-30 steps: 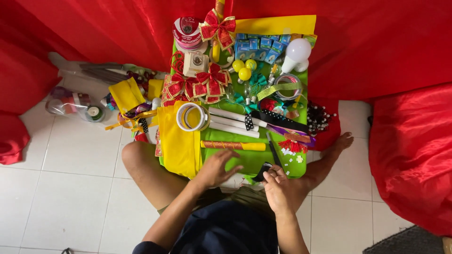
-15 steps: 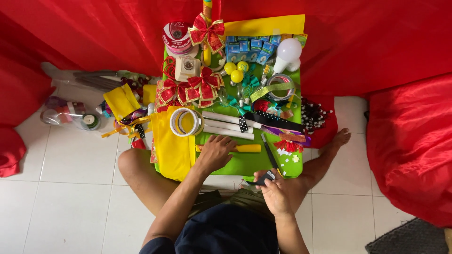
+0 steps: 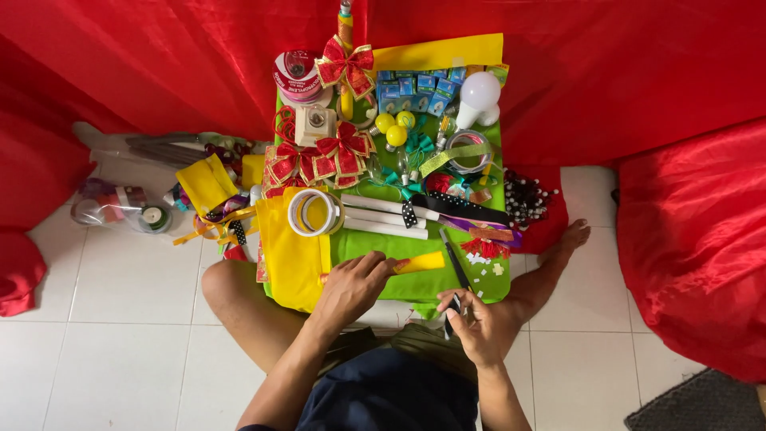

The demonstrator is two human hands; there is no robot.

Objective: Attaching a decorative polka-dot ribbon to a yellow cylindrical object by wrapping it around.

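Yellow strip (image 3: 416,262): it lies flat near the lower middle of the frame, on the green board (image 3: 367,243) across your lap, with its left end under your left hand.
Left hand (image 3: 355,285): your fingers curl down over that end and pin it to the board, likely to keep it from sliding.
Right hand (image 3: 477,323): closed around the handles of the black scissors (image 3: 456,275); the blades point up and away from you, just right of the strip and apart from it.
Yellow cloth (image 3: 294,251): it hangs off the board's left edge beside your left wrist.
Tape rolls (image 3: 313,212): they sit just above your left hand, next to white rods (image 3: 383,217).
Upper board: red-and-gold bows (image 3: 345,150), yellow balls (image 3: 396,129) and a white bulb (image 3: 479,91) crowd it, leaving only the near edge as working room.
Right of the board: red scraps (image 3: 483,248) lie close to the scissor blades.
Surround: red fabric (image 3: 638,80) rings the white floor tiles (image 3: 120,319).
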